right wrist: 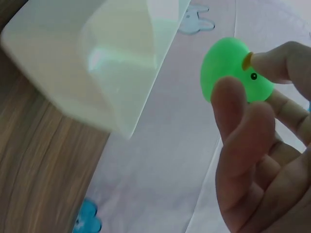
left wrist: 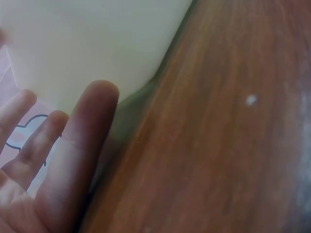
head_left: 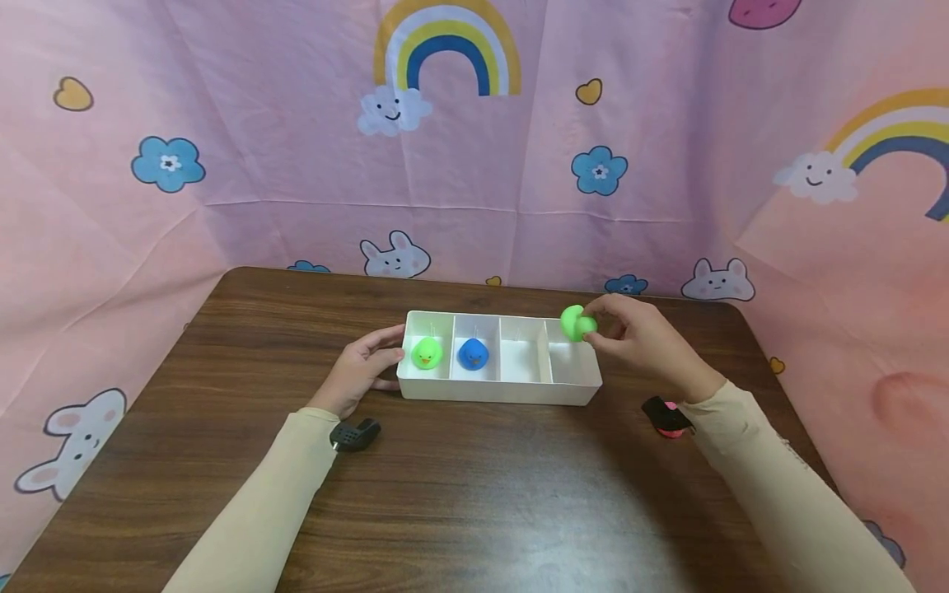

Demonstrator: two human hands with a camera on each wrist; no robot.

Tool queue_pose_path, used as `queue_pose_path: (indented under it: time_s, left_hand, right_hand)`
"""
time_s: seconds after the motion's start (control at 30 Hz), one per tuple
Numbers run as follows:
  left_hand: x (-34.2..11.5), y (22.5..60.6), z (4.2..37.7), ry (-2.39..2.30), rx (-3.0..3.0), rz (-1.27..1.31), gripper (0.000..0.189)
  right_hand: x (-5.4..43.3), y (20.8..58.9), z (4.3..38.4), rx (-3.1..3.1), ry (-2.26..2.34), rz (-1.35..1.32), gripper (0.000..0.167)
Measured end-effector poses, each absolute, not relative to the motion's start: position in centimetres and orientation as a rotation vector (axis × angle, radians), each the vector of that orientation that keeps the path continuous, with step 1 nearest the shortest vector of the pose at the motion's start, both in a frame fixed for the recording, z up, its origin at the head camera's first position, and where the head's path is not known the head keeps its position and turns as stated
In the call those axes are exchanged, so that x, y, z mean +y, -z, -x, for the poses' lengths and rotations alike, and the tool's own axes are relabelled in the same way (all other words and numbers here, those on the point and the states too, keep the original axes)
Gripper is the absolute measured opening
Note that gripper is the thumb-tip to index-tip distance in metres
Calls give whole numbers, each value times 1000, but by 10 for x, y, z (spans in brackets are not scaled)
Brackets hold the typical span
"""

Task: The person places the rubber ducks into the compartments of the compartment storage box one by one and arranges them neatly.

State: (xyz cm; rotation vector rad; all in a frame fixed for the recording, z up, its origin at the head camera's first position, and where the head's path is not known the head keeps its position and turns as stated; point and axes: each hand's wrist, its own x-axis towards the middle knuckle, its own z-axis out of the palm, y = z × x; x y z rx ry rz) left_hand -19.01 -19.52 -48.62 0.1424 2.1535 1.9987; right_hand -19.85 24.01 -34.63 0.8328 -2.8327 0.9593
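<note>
A white divided box (head_left: 498,392) stands on the table, with a green rubber duck (head_left: 426,353) in its leftmost compartment and a blue rubber duck (head_left: 474,355) in the one beside it. The two compartments to the right hold nothing. At the box's left end my left hand (head_left: 359,371) rests its fairly straight fingers against the wall; in the left wrist view one fingertip (left wrist: 99,92) touches it. My right hand (head_left: 643,336) pinches another green rubber duck (right wrist: 226,68) between thumb and fingers, above the rightmost compartment. Its orange beak and one eye show in the right wrist view.
A pinkish-red object (head_left: 673,433) lies on the table near the right wrist, mostly covered by the black wrist camera (head_left: 660,413). Around the brown wooden table (head_left: 474,494) hangs a pink patterned cloth (head_left: 296,165) at the back and sides.
</note>
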Motion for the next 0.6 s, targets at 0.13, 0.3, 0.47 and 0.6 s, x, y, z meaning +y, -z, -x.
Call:
queue_pose_path:
  time_s: [0.13,0.3,0.47,0.6]
  left_hand:
    - [-195,486,190,-2008,2147,-135,51]
    - [-195,487,190,-2006,2151,-142,51]
    - [-195,486,190,-2013,2148,-149,51]
    - [-195,487,191,-2025,2137,-151,51]
  right_hand:
    - [219,346,202,-2857,-967,-882,22]
    - [197,353,208,-2906,-937,-906,22]
    - [183,367,217,-2968,-784,-922,24]
    - [173,377,222,-3013,-656,-956,23]
